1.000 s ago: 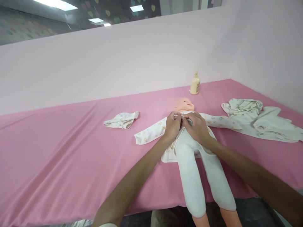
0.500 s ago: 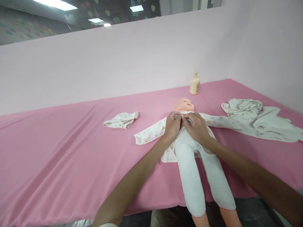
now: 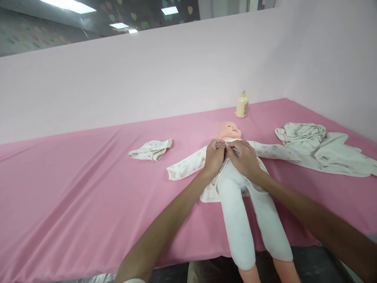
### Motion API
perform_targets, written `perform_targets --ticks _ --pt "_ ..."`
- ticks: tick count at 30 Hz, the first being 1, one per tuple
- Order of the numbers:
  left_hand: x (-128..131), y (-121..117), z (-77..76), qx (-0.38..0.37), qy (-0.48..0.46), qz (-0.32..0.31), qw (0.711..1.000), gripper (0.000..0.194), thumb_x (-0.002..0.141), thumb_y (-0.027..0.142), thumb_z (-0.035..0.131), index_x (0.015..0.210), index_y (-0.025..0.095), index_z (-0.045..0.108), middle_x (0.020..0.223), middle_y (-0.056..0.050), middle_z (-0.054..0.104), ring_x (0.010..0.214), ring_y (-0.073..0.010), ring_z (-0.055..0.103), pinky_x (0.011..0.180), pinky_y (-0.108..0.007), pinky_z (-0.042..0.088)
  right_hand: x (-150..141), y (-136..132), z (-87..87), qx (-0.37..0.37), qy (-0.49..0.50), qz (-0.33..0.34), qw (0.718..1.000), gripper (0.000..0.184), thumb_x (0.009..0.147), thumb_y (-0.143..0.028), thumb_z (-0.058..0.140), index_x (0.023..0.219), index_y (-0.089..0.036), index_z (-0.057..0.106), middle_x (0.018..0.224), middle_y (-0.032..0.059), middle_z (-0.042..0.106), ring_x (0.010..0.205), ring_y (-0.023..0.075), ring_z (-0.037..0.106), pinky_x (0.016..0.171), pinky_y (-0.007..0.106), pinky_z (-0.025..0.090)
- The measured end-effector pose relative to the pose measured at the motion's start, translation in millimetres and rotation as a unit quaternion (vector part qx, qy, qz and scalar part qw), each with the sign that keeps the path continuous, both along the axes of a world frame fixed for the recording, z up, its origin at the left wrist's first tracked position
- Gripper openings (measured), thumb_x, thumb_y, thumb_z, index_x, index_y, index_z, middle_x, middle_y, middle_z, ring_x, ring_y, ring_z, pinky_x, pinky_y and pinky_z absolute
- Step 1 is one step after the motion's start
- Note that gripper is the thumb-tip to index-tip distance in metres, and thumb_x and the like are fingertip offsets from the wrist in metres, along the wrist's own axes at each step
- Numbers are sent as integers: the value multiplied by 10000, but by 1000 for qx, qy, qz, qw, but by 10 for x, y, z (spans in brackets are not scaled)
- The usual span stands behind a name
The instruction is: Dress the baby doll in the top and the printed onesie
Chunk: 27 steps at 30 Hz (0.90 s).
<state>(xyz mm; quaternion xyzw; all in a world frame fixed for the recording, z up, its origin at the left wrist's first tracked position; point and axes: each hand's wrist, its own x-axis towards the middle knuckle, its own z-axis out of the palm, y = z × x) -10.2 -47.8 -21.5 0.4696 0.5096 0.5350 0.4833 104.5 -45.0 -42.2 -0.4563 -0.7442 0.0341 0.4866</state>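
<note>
A baby doll (image 3: 237,208) with a white cloth body lies on its back, its head away from me and its feet past the table's front edge. It has on a white patterned baby shirt (image 3: 188,164), the sleeves spread to both sides and the lower front parted over the body. My left hand (image 3: 216,155) and my right hand (image 3: 242,158) meet at the upper chest, fingers closed in a pinch on the shirt's front edges. The fingertips hide whatever fastening is there.
A pink sheet (image 3: 88,196) covers the table. Left of the doll lies a small patterned cloth piece (image 3: 150,150). A pump bottle (image 3: 242,105) stands behind the doll's head. Crumpled white garments (image 3: 330,151) lie at right, touching the right sleeve. A pale wall (image 3: 132,82) rises behind.
</note>
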Motion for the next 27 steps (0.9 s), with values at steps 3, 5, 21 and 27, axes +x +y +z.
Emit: perform_targets --ticks 3,5,21,27 --pt "-2 2 -3 -1 -6 2 1000 84 777 127 512 844 169 543 567 48 506 438 -59 419 424 -170 314 1 2 -2 1 -3 2 1000 147 858 -208 474 745 -223 568 805 55 679 823 228 581 764 362 436" --pt "-1 4 -2 -1 -8 2 1000 80 778 127 522 843 168 544 568 47 509 439 -59 418 426 -170 310 2 2 0 1 -3 5 1000 152 858 -207 469 744 -222 568 809 56 682 827 230 584 771 365 438" --pt "-3 0 5 -3 -4 0 1000 82 777 122 509 835 168 546 558 49 508 434 -58 416 424 -168 310 1 -4 5 -3 -1 6 1000 149 857 -205 470 749 -224 569 808 54 683 837 228 586 780 363 437" --pt "-3 1 13 -3 -7 1 1000 59 779 130 532 818 170 549 547 54 502 421 -53 404 420 -166 302 0 -9 11 -5 1 6 1000 149 860 -214 467 757 -225 574 806 54 682 840 231 586 780 369 439"
